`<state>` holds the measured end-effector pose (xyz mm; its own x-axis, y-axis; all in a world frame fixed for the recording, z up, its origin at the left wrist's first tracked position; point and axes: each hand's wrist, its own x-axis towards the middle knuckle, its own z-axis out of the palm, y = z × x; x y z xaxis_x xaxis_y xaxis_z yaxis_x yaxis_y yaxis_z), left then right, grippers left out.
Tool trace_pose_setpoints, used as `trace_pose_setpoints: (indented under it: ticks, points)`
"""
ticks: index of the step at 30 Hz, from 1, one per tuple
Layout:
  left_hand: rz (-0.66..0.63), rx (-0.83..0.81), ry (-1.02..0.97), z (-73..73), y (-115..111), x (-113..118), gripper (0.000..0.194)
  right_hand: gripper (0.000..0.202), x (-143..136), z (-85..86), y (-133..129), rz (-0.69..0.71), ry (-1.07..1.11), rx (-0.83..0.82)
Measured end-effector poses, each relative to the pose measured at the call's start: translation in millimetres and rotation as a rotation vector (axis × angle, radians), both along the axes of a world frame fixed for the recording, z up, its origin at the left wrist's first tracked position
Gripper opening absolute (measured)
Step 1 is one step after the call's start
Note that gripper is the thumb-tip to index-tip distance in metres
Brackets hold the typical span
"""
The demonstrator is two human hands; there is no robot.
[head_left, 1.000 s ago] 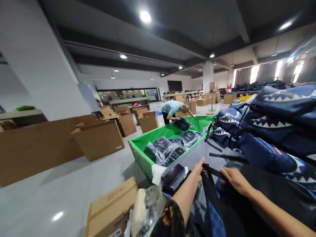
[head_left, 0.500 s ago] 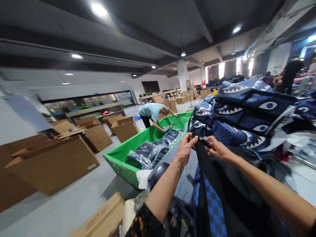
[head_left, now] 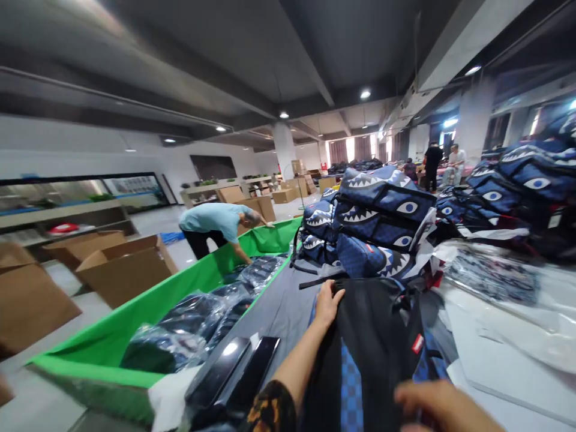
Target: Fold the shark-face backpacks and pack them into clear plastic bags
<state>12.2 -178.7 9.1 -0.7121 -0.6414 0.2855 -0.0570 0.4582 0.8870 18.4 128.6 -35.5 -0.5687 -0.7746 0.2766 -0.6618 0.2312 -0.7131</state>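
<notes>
A black backpack (head_left: 375,324) with a blue checkered strip and a small red tag lies on the grey-covered table (head_left: 288,300) right in front of me. My left hand (head_left: 327,305) grips its upper left edge, thumb on top, beside a thin black strap that sticks out to the left. Low over the backpack's bottom right part is my right hand (head_left: 434,403), smeared by motion; whether it touches the fabric cannot be made out. Just beyond the backpack rises a stack of blue shark-face backpacks (head_left: 384,204) with white teeth and eyes.
Left of the table stands a green-lined bin (head_left: 99,342) with plastic-wrapped bags (head_left: 193,315); a person in light blue (head_left: 213,222) bends over it. Two dark glossy objects (head_left: 243,375) lie nearby. Open cartons (head_left: 126,267) stand left. Clear plastic and white sheets (head_left: 508,342) cover the right side.
My view has swung right. Both hands held the black strap up before; now the backpack lies flatter, my left hand is at its upper edge, and my right hand has come down towards me.
</notes>
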Motion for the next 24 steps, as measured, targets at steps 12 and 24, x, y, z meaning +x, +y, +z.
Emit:
trace_pose_setpoints:
  ticks: [12,24]
  points:
    - [-0.719,-0.798,-0.335,-17.7,54,-82,0.058,0.028,-166,51.1,-68,-0.557,-0.165,0.065]
    - [-0.662,-0.384,-0.131,-64.8,57,-108,0.032,0.023,-75,60.5,-62,-0.453,0.054,-0.169]
